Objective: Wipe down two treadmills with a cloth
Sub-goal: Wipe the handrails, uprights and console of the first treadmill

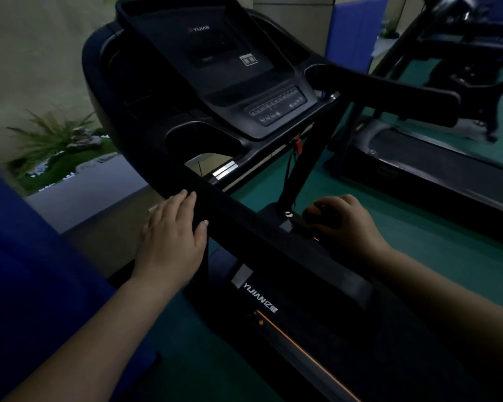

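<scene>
Left hand rests flat, fingers straight, on the treadmill handrail; right hand clutches a dark cloth.

The near treadmill is standing directly ahead, its handrail running between the left hand, resting on it, and the right hand beyond it. A second treadmill is lying to the right; a plant is sitting behind-left.

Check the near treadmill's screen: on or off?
Off, it seems: the screen is dark, with only the brand name showing.
</scene>
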{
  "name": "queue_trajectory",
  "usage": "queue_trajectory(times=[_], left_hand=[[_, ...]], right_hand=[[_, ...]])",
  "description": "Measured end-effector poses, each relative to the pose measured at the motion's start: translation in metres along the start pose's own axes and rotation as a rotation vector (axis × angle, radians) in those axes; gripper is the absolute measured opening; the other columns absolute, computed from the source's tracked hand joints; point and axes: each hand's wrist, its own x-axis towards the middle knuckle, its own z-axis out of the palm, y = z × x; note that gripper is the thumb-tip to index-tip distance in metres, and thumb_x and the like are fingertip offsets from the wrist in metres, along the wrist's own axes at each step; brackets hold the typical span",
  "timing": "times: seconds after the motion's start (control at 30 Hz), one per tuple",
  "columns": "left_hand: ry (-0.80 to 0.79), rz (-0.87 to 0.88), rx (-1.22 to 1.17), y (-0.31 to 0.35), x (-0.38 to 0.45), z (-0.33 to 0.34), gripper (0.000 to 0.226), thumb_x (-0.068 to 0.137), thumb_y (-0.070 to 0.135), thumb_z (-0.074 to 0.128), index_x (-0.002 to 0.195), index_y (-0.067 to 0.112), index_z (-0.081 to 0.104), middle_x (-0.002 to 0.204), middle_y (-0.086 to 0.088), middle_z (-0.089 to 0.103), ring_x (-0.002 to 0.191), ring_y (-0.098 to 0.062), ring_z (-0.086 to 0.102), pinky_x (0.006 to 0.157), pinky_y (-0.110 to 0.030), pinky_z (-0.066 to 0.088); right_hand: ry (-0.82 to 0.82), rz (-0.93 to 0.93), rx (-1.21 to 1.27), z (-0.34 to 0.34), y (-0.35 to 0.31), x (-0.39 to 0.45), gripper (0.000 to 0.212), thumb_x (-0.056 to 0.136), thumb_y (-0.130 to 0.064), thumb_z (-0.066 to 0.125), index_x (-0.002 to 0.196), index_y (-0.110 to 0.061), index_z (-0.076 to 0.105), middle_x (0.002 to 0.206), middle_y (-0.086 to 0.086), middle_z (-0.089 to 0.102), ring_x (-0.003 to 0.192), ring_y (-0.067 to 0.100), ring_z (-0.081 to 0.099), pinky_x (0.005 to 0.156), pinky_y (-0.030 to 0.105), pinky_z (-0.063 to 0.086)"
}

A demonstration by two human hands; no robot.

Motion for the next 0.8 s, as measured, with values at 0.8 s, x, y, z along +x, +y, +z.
queue_trajectory(times=[0.8], left_hand=[[-0.348,-0.229,0.215,0.115,-0.212,0.116,0.059,0.1,0.043,0.023,0.152,0.02,0.011,0.159,0.0,0.013,0.144,-0.02,0.012,0.119,-0.04,0.009]], right_hand=[[-0.177,0.078,-0.07,-0.054,0.135,-0.154,0.039,0.085,-0.03,0.069,0.123,-0.022,0.062,0.103,-0.003,0.041,0.101,0.023,0.053,0.082,0.024,0.036]])
